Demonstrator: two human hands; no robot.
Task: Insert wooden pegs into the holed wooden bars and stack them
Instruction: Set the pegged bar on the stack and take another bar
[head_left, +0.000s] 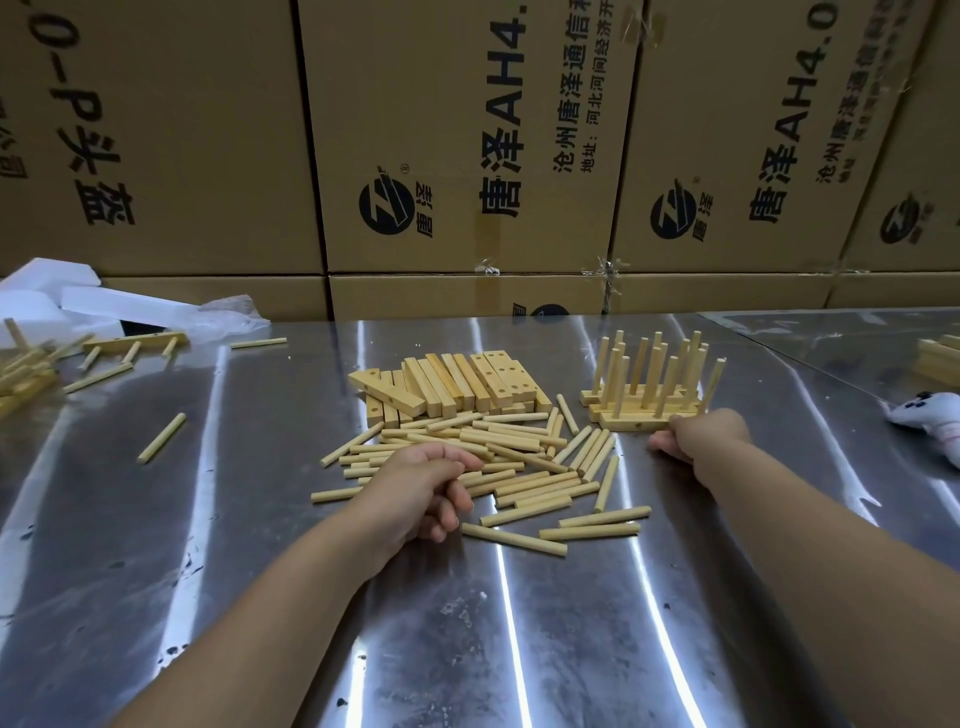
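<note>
- Steel table (467, 649), scuffed and shiny, runs up to a wall of printed cardboard boxes (208, 130).
- Right hand (701, 436): the fingers are curled against the near right end of the front bar (631, 425). I cannot tell whether they pinch it or only press it. My guess is that it is being squared up against its neighbours.
- Just beyond that hand stand the pegged bars (644, 402), side by side with their pegs upright. I count about four bars and some fifteen pegs, though overlap blurs the tally.
- Left hand (431, 483): loosely curled, with no peg visible in it. It hovers over the loose pegs (519, 467), probably to pick the next one.
- The pegs under and to the right of that hand number several dozen and are too tangled for an exact count.
- Behind the heap, leaning in a row, are the empty bars (457, 384), roughly fifteen, kept within easy reach.
- Far to the left of the left hand lie one stray peg (161, 439), a tipped-over bar with three pegs (135, 340), and white foam (78, 301).
- To the right of the right hand is a white object (930, 421) that I cannot identify.
</note>
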